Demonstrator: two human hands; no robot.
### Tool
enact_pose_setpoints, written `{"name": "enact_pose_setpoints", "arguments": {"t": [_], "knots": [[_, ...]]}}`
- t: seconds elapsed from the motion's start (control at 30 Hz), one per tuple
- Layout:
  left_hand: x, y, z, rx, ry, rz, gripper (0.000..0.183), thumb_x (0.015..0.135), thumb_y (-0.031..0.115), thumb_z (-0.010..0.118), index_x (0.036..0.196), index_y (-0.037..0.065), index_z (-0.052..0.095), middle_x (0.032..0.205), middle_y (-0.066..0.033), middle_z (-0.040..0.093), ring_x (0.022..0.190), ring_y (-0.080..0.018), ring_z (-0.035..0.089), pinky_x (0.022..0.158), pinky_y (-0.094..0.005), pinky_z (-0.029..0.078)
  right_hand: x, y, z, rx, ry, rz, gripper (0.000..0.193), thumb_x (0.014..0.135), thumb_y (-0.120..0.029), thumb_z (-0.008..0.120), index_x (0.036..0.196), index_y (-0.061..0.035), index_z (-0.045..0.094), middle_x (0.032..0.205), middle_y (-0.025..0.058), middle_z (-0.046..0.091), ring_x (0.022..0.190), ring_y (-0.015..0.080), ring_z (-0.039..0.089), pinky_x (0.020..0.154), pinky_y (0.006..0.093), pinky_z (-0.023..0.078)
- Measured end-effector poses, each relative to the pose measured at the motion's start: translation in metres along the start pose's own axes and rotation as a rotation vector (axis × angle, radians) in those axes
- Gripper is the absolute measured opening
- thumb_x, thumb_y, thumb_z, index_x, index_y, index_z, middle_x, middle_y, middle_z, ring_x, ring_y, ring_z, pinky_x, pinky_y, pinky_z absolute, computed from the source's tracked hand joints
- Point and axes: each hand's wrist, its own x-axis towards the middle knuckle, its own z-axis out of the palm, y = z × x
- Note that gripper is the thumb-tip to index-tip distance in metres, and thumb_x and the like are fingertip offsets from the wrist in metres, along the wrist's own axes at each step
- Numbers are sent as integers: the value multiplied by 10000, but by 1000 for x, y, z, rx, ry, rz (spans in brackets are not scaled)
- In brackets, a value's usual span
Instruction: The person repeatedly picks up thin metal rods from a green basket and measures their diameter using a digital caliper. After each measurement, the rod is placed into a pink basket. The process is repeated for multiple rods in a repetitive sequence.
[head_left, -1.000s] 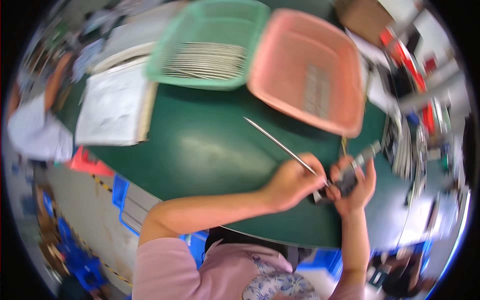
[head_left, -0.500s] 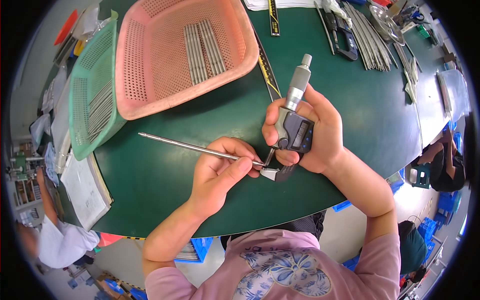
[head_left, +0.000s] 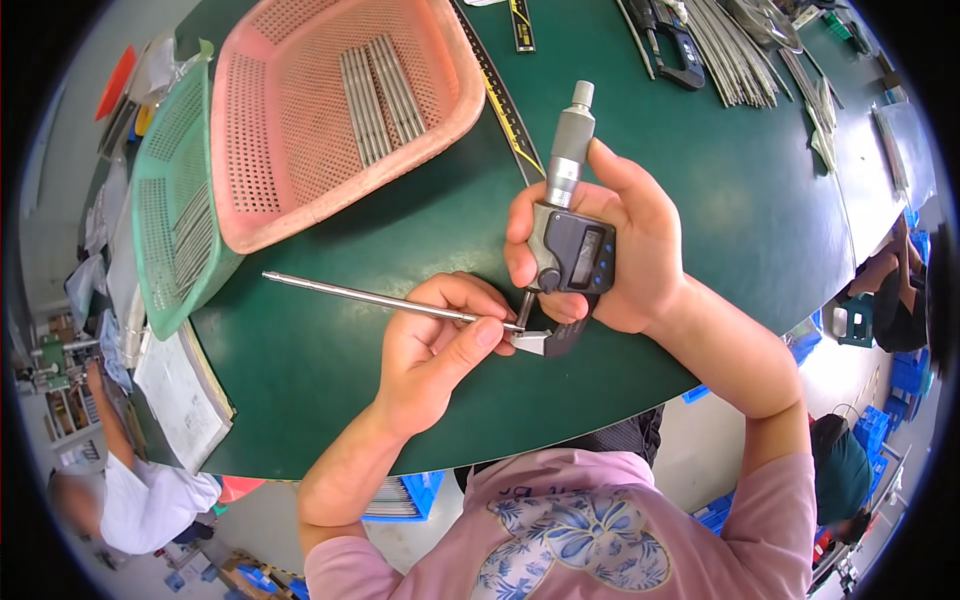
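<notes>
My left hand (head_left: 440,345) is closed round a slim metal rod (head_left: 350,291), pinching it between thumb and fingers near its right end. The rod slants up to the left over the green table. In my right hand (head_left: 630,240) is a digital micrometer (head_left: 575,250), its grey thimble pointing up and its small screen facing me. The rod's right end sits at the micrometer's jaws, between spindle and anvil. Whether both faces touch the rod is too small to tell.
A pink perforated basket (head_left: 345,205) holding several metal rods stands at the far left, beside a green basket (head_left: 165,270) with more rods. A steel ruler (head_left: 508,115) lies behind the micrometer. Loose rods (head_left: 725,60) and another micrometer (head_left: 683,60) lie far right. Papers (head_left: 185,400) rest at the left edge.
The view has shifted slightly, so the baskets and table sit a little differently. Both hands keep their grips, and the rod's end stays at the micrometer's jaws.
</notes>
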Motion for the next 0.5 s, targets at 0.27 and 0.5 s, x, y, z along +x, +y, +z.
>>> {"name": "enact_pose_setpoints", "arguments": {"t": [0.27,0.5], "knots": [[2,1,0,8,-20,11,121,849,73,541,917,-16,496,895,-100,539,776,-131,548,675,-260,478,0,1,-1,-109,34,-8,649,784,-631,341,812,-18,549,668,111,591,372,143,432,386,240,370],[1,2,0,14,-17,3,114,846,66,539,912,-17,495,905,-104,536,774,-132,549,679,-262,479,0,1,-1,3,18,30,704,777,-657,279,818,-8,549,679,113,589,399,148,442,407,239,368]]}}
